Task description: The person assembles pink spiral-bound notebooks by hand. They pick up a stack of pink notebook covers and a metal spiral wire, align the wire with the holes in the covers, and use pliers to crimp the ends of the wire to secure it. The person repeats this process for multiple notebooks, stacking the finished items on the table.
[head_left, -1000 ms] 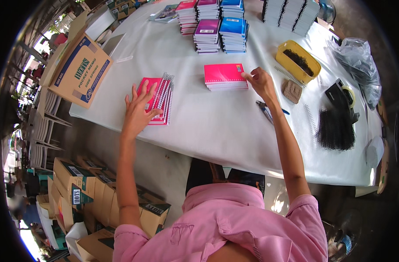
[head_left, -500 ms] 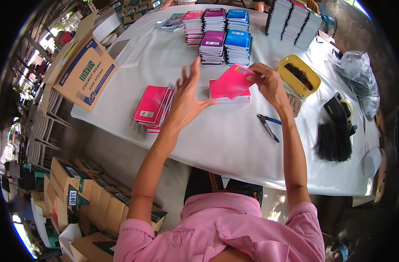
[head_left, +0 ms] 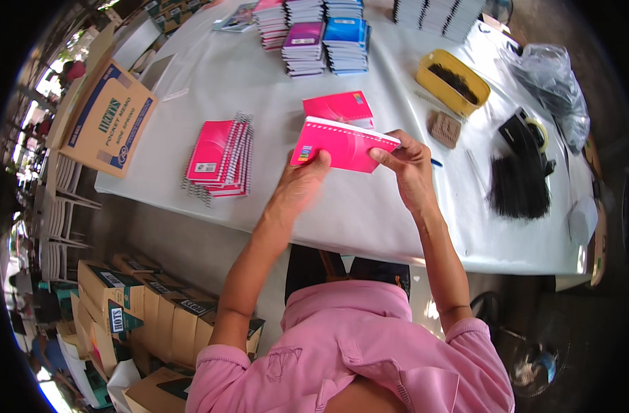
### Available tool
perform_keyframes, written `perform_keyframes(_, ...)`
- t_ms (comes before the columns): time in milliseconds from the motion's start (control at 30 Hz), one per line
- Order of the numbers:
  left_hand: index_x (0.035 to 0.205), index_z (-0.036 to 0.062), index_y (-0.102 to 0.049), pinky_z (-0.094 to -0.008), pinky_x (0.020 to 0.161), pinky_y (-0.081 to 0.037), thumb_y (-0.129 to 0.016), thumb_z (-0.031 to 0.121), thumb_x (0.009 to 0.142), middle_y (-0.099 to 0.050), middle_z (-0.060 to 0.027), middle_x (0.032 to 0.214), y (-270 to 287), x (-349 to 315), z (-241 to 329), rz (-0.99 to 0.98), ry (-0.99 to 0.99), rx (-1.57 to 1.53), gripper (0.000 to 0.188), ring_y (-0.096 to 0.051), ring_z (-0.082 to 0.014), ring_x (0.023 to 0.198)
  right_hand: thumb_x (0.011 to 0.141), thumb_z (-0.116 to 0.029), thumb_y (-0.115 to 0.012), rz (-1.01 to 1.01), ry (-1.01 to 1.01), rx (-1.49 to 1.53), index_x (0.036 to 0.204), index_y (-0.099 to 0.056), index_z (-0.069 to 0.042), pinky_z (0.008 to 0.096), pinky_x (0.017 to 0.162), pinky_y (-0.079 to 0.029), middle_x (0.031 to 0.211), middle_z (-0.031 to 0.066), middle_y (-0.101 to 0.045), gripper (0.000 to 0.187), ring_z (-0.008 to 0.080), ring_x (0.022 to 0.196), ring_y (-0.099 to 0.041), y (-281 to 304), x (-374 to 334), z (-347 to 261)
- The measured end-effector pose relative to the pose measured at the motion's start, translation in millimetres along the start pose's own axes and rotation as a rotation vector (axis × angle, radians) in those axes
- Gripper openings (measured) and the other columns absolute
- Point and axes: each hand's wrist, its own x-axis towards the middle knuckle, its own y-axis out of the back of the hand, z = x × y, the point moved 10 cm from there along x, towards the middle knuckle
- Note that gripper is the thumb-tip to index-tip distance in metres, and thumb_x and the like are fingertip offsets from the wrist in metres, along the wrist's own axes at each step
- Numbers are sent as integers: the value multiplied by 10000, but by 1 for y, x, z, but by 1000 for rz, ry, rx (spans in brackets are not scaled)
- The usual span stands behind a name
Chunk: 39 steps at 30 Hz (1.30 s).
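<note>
A pink memo pad (head_left: 345,150) with a row of punched holes along its upper edge is held over the table between both my hands. My left hand (head_left: 295,184) grips its left end, thumb on the cover. My right hand (head_left: 412,168) pinches the right end, thumb in front and fingers behind. Just beyond it lies a pile of pink pads (head_left: 342,104), partly hidden by the held one. Left of my left hand sits a stack of pink spiral-bound notebooks (head_left: 214,148). By my right wrist shows a blue handle tip (head_left: 436,163) of the pliers, otherwise covered.
Farther back stand stacks of purple notebooks (head_left: 303,41) and blue notebooks (head_left: 347,34). At right are a yellow tub (head_left: 431,79) of black wires, a brown block (head_left: 445,129), a tape dispenser (head_left: 517,131) and a black wire bundle (head_left: 519,186). A cardboard box (head_left: 111,120) stands left.
My right hand has brought the pink pad nearer and turned it. My left hand, open before, has closed on its left end. The view has shifted, and the pliers are now mostly hidden.
</note>
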Motion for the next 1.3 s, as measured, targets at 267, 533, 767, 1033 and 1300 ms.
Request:
perform_keyframes(267, 1569, 207, -1, -344, 1082, -352, -759, 60, 815, -271, -148, 1576, 26, -30, -17, 27, 84, 352, 1079, -261, -252, 1447, 825, -80, -763, -69, -9, -203, 901, -650, -22, 225, 718, -457, 815, -20, -656, 148, 53, 754, -567, 8, -19, 73)
perform_keyframes(533, 1556, 98, -94, -497, 1132, -261, -762, 182, 808, -372, -196, 1508, -51, -28, 66, 89, -478, 1348, 1007, -221, -370, 1455, 861, -41, -702, -12, -14, -219, 987, -624, -6, 234, 726, -470, 828, 9, -660, 152, 54, 805, -568, 4, -25, 83)
perform_keyframes(767, 1441, 81, -410, -560, 1081, -326, -617, 204, 911, -535, -149, 1378, -73, 2, -13, -305, -230, 1799, 582, -484, -410, 1274, 770, 75, -656, 59, 364, -605, 999, -645, 2, 287, 702, -528, 861, 82, -693, 240, 161, 792, -649, 74, -11, 16)
perform_keyframes(1033, 1459, 183, -406, -509, 970, -456, -587, 321, 944, -613, -248, 1230, -78, 6, -10, -241, 17, 1797, 563, -564, -460, 1149, 805, -162, -585, 474, -135, -1523, 1004, -636, -38, 515, 788, -475, 973, 229, -637, 239, 420, 954, -604, 290, -5, 7)
perform_keyframes(1300, 1460, 170, -404, -519, 968, -450, -563, 371, 955, -617, -252, 1213, -73, 5, -11, -267, -139, 1771, 566, -561, -473, 1141, 834, -14, -698, -159, 173, -911, 1010, -683, -2, 319, 711, -524, 950, 98, -669, 177, 180, 778, -646, 118, 7, -22)
